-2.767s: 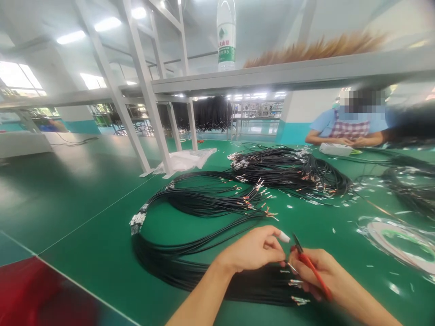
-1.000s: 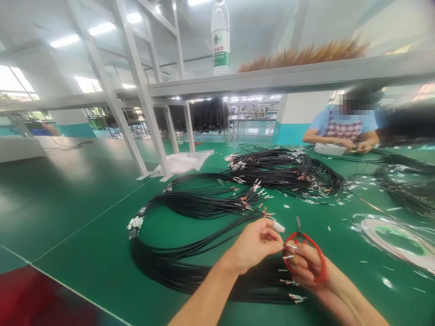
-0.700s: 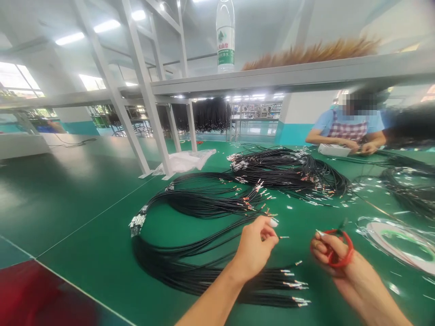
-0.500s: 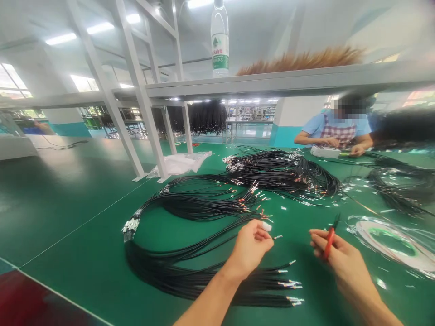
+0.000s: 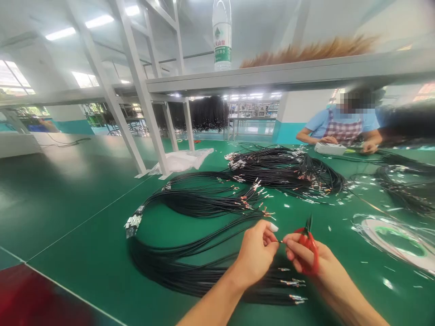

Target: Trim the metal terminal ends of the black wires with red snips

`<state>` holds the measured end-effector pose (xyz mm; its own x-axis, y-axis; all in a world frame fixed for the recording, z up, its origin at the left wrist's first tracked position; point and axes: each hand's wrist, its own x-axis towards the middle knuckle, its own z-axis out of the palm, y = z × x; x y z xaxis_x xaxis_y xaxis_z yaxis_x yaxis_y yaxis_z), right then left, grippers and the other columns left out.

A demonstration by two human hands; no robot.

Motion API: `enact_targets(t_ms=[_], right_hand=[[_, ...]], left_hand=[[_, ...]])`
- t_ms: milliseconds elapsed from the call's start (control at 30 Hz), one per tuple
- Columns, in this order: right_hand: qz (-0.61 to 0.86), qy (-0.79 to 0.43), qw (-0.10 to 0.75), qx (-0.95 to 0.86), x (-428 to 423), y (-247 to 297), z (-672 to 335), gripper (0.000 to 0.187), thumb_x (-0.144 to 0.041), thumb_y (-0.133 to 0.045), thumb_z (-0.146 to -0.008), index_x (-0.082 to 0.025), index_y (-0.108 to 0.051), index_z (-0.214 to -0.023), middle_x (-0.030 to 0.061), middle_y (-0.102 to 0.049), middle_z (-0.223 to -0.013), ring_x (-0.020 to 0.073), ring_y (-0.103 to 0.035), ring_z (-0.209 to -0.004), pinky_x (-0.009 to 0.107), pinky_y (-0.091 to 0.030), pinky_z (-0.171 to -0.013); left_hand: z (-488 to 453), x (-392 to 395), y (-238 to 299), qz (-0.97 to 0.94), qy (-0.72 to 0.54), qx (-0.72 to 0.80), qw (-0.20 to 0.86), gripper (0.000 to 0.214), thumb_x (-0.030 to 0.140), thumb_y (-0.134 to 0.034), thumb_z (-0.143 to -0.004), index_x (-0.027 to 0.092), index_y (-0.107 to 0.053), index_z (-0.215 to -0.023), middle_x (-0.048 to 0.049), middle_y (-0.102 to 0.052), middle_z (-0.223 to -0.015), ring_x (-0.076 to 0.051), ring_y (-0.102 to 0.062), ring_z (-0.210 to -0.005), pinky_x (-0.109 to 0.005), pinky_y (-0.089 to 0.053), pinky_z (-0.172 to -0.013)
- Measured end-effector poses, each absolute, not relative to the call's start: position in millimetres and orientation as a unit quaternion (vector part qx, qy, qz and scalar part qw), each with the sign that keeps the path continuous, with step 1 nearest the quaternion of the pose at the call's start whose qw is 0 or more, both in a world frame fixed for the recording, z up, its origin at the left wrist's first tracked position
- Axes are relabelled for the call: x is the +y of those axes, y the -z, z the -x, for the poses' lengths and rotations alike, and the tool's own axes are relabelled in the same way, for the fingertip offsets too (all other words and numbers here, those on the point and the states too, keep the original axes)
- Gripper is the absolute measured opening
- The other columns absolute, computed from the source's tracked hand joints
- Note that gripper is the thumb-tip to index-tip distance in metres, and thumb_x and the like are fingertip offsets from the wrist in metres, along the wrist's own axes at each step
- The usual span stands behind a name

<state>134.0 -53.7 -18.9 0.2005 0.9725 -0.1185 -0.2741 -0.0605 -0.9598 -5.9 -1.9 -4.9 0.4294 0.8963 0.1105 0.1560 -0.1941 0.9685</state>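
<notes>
My left hand (image 5: pixel 255 254) pinches the end of a thin black wire between thumb and forefinger. My right hand (image 5: pixel 307 261) is closed around red-handled cutters (image 5: pixel 308 242), and its thumb and forefinger meet the wire's metal tip (image 5: pixel 280 242) right beside the left fingertips. Below both hands lies a bundle of black wires (image 5: pixel 190 267) with terminal ends (image 5: pixel 294 283) fanned out on the green table (image 5: pixel 84 235).
More coils of black wires (image 5: pixel 288 170) lie farther back, with small cut scraps (image 5: pixel 343 203) scattered about. A clear bag (image 5: pixel 185 159) sits by the white frame legs (image 5: pixel 149 122). A water bottle (image 5: pixel 221 34) stands on the shelf. Another person (image 5: pixel 343 127) works at far right.
My right hand, which had swung away to the right with the cutters, has come back to meet my left hand at the wire's tip.
</notes>
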Motion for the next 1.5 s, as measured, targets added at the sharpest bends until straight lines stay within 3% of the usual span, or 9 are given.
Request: enact_targets(t_ms=[133, 233, 433, 667, 900, 1067, 1233, 1400, 1500], right_hand=[[0.517, -0.483, 0.638, -0.304, -54.4, 20.3, -141.9, 0.040, -0.045, -0.079, -0.065, -0.015, -0.068, -0.090, -0.0001, -0.061, -0.063, 0.0081, -0.045, -0.048, 0.017, -0.033, -0.042], [0.537, -0.489, 0.616, -0.303, -51.7, 25.2, -145.6, 0.048, -0.048, -0.080, -0.063, -0.014, -0.067, -0.095, 0.0008, -0.062, -0.063, 0.0081, -0.044, -0.046, 0.017, -0.024, -0.037], [0.527, -0.544, 0.572, -0.315, -48.6, 26.2, -126.7, 0.048, -0.052, -0.081, -0.056, -0.013, -0.063, -0.078, 0.0009, -0.061, -0.057, 0.0068, -0.041, -0.041, 0.017, -0.022, -0.038], [0.518, -0.499, 0.605, -0.341, -48.4, 31.2, -118.9, 0.039, -0.049, -0.077, -0.065, -0.015, -0.061, -0.075, -0.0017, -0.059, -0.055, 0.0066, -0.043, -0.041, 0.017, -0.028, -0.041], [0.566, -0.424, 0.579, -0.405, -52.6, 22.5, -111.7, 0.040, -0.053, -0.073, -0.062, -0.017, -0.059, -0.070, -0.0033, -0.054, -0.050, 0.0096, -0.043, -0.040, 0.020, -0.033, -0.038], [0.574, -0.410, 0.582, -0.405, -53.4, 29.5, -111.6, 0.037, -0.051, -0.069, -0.069, -0.016, -0.061, -0.080, -0.0036, -0.055, -0.051, 0.0098, -0.044, -0.040, 0.020, -0.035, -0.038], [0.581, -0.416, 0.572, -0.402, -50.2, 32.1, -113.3, 0.043, -0.056, -0.068, -0.067, -0.016, -0.060, -0.081, -0.0021, -0.058, -0.051, 0.0109, -0.045, -0.038, 0.020, -0.032, -0.036], [0.626, -0.385, 0.498, -0.460, -51.9, 27.2, -122.9, 0.045, -0.064, -0.056, -0.075, -0.019, -0.057, -0.075, -0.0007, -0.059, -0.055, 0.0134, -0.047, -0.042, 0.023, -0.035, -0.040], [0.714, -0.213, 0.358, -0.563, -54.0, 23.6, -137.6, 0.044, -0.059, -0.043, -0.083, -0.022, -0.053, -0.062, 0.0018, -0.057, -0.050, 0.0193, -0.053, -0.046, 0.028, -0.035, -0.045]], left_hand=[[5.3, 1.1, 8.8, -0.659, -0.373, 0.393, 0.521, 0.025, 0.003, -0.058, -0.069, 0.015, -0.058, -0.090, 0.0011, -0.059, -0.074, -0.010, -0.053, -0.067, -0.022, -0.041, -0.064], [4.7, 4.4, 13.3, -0.635, -0.389, 0.389, 0.543, 0.023, 0.004, -0.058, -0.069, 0.015, -0.058, -0.089, 0.0000, -0.059, -0.076, -0.010, -0.053, -0.068, -0.023, -0.043, -0.065], [5.0, 4.1, 14.5, -0.618, -0.392, 0.380, 0.565, 0.027, 0.003, -0.057, -0.067, 0.014, -0.059, -0.092, -0.0022, -0.060, -0.083, -0.010, -0.055, -0.073, -0.022, -0.045, -0.068], [5.0, -1.1, 2.5, -0.636, -0.412, 0.347, 0.553, 0.032, 0.007, -0.061, -0.069, 0.017, -0.058, -0.099, -0.0050, -0.063, -0.096, -0.014, -0.058, -0.087, -0.025, -0.046, -0.073], [4.9, -1.4, 2.9, -0.650, -0.432, 0.337, 0.527, 0.035, 0.010, -0.064, -0.070, 0.019, -0.056, -0.103, -0.0010, -0.066, -0.085, -0.013, -0.060, -0.079, -0.026, -0.045, -0.076], [4.8, 0.3, 1.6, -0.627, -0.450, 0.337, 0.539, 0.026, 0.010, -0.062, -0.071, 0.017, -0.056, -0.095, 0.0012, -0.065, -0.074, -0.012, -0.058, -0.072, -0.024, -0.044, -0.074], [3.7, 3.2, 2.4, -0.560, -0.447, 0.370, 0.591, 0.026, 0.008, -0.063, -0.067, 0.016, -0.055, -0.090, 0.0026, -0.062, -0.067, -0.009, -0.055, -0.063, -0.022, -0.042, -0.065], [3.7, 4.7, 2.4, -0.522, -0.466, 0.396, 0.595, 0.024, 0.005, -0.061, -0.065, 0.016, -0.055, -0.085, 0.0033, -0.058, -0.065, -0.008, -0.052, -0.059, -0.020, -0.040, -0.060], [3.9, 7.0, 4.7, -0.512, -0.479, 0.403, 0.588, 0.023, 0.004, -0.061, -0.063, 0.016, -0.056, -0.082, 0.0038, -0.056, -0.063, -0.007, -0.051, -0.058, -0.019, -0.039, -0.058]])
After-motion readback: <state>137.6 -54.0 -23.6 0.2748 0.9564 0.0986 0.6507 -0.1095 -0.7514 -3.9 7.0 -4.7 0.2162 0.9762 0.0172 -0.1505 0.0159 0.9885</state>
